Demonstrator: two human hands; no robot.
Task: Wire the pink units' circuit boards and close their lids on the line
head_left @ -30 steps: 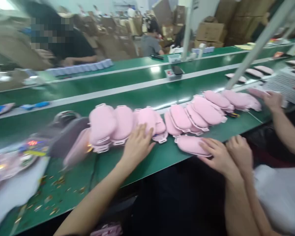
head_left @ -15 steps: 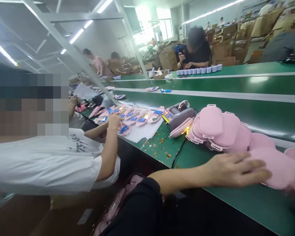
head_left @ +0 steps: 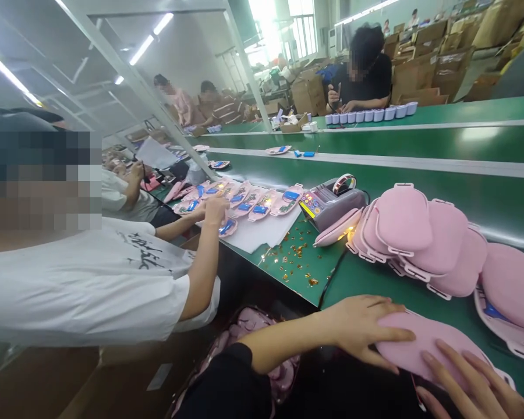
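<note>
A pink rounded case (head_left: 436,337) lies at the near edge of the green table, under both hands. My left hand (head_left: 367,329) rests on its left end with fingers spread. From the lower right, my right hand (head_left: 467,378) reaches over its near side, fingers apart and partly cut off by the frame. Beyond them is an overlapping pile of pink cases (head_left: 404,218). Another pink case (head_left: 513,285), with a blue part showing beneath it, sits at the right edge.
A grey tape dispenser (head_left: 327,203) stands left of the pile, near a black cable and scattered orange scraps (head_left: 299,253). At left, a person in white (head_left: 126,279) handles open pink cases on white sheeting. Pink pieces fill a container below.
My left hand has moved left and now rests on a pink case at the near edge. My right hand has come into view. The whole view has shifted slightly.
</note>
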